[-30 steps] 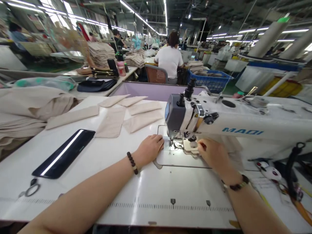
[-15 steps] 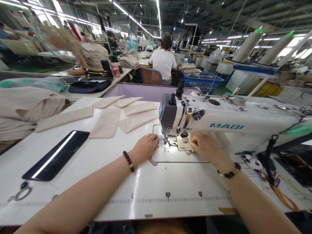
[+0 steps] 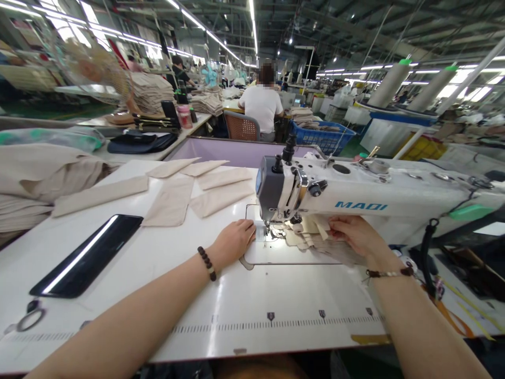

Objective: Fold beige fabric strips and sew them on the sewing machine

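Beneath the head of the white sewing machine (image 3: 351,197) lie beige fabric pieces (image 3: 315,242), to the right of the needle area. My right hand (image 3: 355,237) is closed in a pinch on a small cream fabric piece (image 3: 322,225) under the machine arm. Resting flat on the table to the left of the presser foot is my left hand (image 3: 234,239), its fingertips at the edge of the pale blue plate (image 3: 259,231). Several flat beige pouch-like fabric pieces (image 3: 169,202) lie on the table (image 3: 189,326) behind my left hand.
A long black glossy tray-like object (image 3: 89,255) lies at left, with a ring-shaped item (image 3: 30,320) nearby. Piled beige fabric (image 3: 35,173) fills the left edge. Thread cones (image 3: 390,84) stand at right rear. A person in white (image 3: 260,108) sits ahead, beside a blue basket (image 3: 323,137).
My right hand has moved right, away from the needle, with the cream piece pinched, and more of the beige fabric shows. My left hand stays in place. The view has shifted slightly.
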{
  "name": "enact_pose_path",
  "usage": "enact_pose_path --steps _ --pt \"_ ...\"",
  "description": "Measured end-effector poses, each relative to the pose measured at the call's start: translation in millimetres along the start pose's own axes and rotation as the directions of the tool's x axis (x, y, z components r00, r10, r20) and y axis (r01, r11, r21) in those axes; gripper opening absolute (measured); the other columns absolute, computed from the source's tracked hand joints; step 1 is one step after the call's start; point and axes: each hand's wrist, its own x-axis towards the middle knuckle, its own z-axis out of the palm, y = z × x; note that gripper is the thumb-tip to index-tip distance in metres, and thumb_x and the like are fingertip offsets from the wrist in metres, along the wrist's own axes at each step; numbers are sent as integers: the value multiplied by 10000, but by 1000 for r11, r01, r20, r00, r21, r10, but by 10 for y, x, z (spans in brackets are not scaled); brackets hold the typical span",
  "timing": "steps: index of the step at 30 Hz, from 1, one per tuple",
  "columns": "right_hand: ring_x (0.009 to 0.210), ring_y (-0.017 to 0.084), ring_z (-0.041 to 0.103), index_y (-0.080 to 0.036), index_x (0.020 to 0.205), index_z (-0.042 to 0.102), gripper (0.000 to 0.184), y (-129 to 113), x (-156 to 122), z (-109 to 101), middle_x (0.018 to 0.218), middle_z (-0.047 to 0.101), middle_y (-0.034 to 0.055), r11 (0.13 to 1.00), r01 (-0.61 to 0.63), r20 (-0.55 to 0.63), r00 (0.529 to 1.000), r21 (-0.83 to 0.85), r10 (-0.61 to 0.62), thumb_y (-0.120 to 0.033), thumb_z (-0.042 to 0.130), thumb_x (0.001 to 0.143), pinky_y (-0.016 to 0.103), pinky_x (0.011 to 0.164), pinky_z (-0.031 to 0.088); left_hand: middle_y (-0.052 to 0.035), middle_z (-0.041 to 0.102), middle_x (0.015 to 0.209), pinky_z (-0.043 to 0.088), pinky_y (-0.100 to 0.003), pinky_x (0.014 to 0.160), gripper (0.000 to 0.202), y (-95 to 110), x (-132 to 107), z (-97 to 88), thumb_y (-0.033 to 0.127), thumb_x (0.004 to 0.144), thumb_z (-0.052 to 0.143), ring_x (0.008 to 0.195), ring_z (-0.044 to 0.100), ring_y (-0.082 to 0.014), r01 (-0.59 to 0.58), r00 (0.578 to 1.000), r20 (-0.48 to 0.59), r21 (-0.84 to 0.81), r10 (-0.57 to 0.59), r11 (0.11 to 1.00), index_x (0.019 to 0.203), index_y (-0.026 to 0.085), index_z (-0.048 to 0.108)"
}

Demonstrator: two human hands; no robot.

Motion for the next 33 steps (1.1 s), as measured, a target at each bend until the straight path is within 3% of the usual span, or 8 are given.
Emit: enact_pose_path --steps 5,12,17,22,26,28,30,33 --pt "517 163 544 -182 594 561 239 90 -86 -13 570 590 36 984 -128 69 990 125 120 -392 485 678 263 507 452 -126 556 1027 456 -367 861 197 7 11 21 198 918 416 983 524 -232 -2 1000 12 17 1 1000 998 92 561" --pt "538 149 471 -182 546 563 194 -39 21 6 562 540 4 984 -118 59 992 132 111 -358 522 617 247 505 375 -136 576 959 468 -378 844 168 43 53 -88 133 901 412 950 550 -240 -34 998 59 43 31 999 940 83 568" --pt "547 153 444 -182 536 545 212 -83 -12 -48 571 513 3 987 -105 42 994 122 101 -370 502 622 261 522 343 -102 596 986 492 -321 830 160 106 -3 -258 97 883 433 897 581 -197 -95 993 73 8 94 995 965 103 570" --pt "678 170 500 -182 526 532 216 -259 -472 -223 748 551 25 989 -31 97 995 142 17 -341 515 672 275 637 366 -139 507 1220 451 -362 933 413 491 -114 -335 130 858 502 1099 502 -220 -185 978 -109 -83 175 979 1251 90 383" --pt "655 147 493 -182 565 485 182 -451 -1026 -71 727 506 21 960 -27 240 970 278 -42 -253 474 732 244 588 370 -220 280 1390 317 -475 1034 736 920 -79 -295 206 773 643 1299 252 -315 -317 931 -234 -144 279 937 1350 72 207" --pt "661 140 502 -182 592 476 134 -538 -1268 86 725 507 18 950 -72 339 940 304 -37 -190 454 725 228 585 381 -216 292 1386 293 -478 1044 653 1079 -43 -271 185 814 573 1302 251 -310 -384 915 -206 -185 347 905 1350 77 216" --pt "648 130 507 -183 601 477 97 -600 -1448 207 724 520 13 941 -69 396 915 331 -72 -151 469 693 209 563 383 -190 406 1320 298 -422 1050 482 1168 -28 -257 125 873 431 1262 342 -258 -467 883 -159 -231 441 853 1325 67 274" --pt "688 137 549 -193 678 551 111 -591 -1570 256 780 570 20 945 -3 445 882 327 -151 -214 509 779 207 623 431 -151 533 1201 320 -357 1040 345 1146 -76 -257 123 911 345 1170 453 -214 -569 812 -64 -307 580 762 1244 53 402"
